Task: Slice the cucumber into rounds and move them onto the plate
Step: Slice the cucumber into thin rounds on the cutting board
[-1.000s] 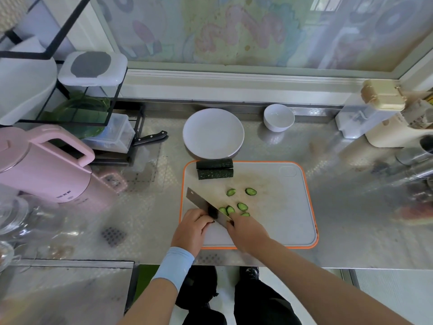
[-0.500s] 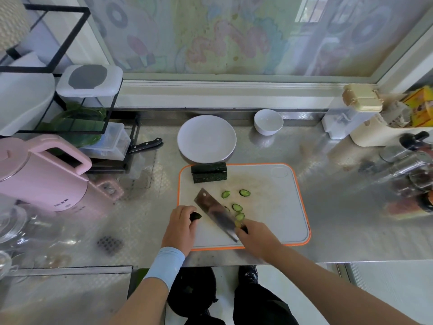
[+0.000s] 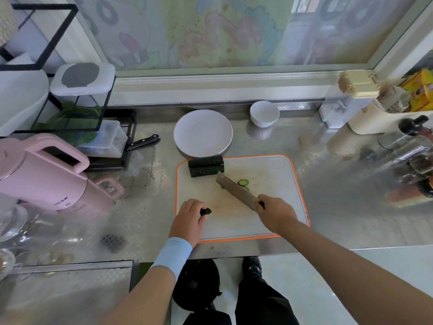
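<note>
An orange-rimmed white cutting board (image 3: 276, 207) lies on the steel counter. My left hand (image 3: 188, 219) rests at its near left corner and pinches a small dark cucumber end piece (image 3: 206, 211). My right hand (image 3: 275, 212) grips the handle of a cleaver (image 3: 235, 191), whose blade slants up-left across the board. A cucumber round (image 3: 243, 182) shows just beyond the blade; other rounds are hidden under it. Two dark green cucumber chunks (image 3: 206, 166) lie at the board's far left edge. The white plate (image 3: 203, 133) stands behind them, with nothing on it.
A small white bowl (image 3: 264, 113) sits right of the plate. A pink kettle (image 3: 44, 174) and a black rack with a black-handled knife (image 3: 143, 141) stand at the left. Bottles and containers (image 3: 407, 146) crowd the right. The counter's front edge runs just below the board.
The cleaver and my right hand have slid right and away from me, pushing the rounds together toward the far side. My left hand has drawn back to the board's near left with the end piece.
</note>
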Demonstrator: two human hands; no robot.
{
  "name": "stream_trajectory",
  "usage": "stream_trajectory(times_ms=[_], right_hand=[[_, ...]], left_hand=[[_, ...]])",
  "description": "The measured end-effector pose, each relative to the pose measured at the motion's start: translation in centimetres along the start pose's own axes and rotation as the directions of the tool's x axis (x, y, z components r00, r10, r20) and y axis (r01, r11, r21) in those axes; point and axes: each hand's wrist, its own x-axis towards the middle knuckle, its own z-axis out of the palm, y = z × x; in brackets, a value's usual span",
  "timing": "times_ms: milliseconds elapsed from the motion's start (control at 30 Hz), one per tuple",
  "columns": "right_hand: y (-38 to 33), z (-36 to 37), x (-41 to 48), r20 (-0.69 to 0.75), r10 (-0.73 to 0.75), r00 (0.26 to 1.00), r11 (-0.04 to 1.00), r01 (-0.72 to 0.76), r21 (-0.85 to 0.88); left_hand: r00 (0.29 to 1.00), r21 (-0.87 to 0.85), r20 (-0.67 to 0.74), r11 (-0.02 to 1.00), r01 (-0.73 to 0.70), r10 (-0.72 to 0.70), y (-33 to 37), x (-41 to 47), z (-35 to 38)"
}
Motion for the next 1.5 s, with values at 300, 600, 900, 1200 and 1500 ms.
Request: stream_trajectory(times_ms=[300, 600, 900, 1200, 1500], right_hand=[[-2.0, 1.7, -0.9, 0.036, -0.163, 0.986, 0.986, 0.164, -0.023], [-3.2, 3.0, -1.0, 0.065, -0.219, 0.974, 0.975, 0.22, -0.008], [-4.0, 3.0, -2.4, 0.0, -0.27, 0.963, 0.963, 0.27, 0.003], [-5.2, 2.9, -4.1, -0.007, -0.249, 0.969, 0.968, 0.248, -0.044], [-6.1, 4.1, -5.1, 0.081, -0.184, 0.98, 0.967, 0.195, -0.161]], left_hand=[[0.995, -0.066, -0.045, 0.993, -0.093, 0.09, 0.8, 1.0, 2.5], [0.989, -0.064, -0.111, 0.992, -0.107, 0.099, 0.1, -0.5, 3.2], [0.982, -0.084, -0.173, 0.993, -0.086, 0.071, -0.4, -0.7, 3.8], [0.975, -0.074, -0.19, 0.989, -0.129, 0.113, -0.6, -0.5, 3.8], [0.979, -0.035, -0.178, 0.993, -0.109, 0.101, -0.3, -0.5, 3.8]])
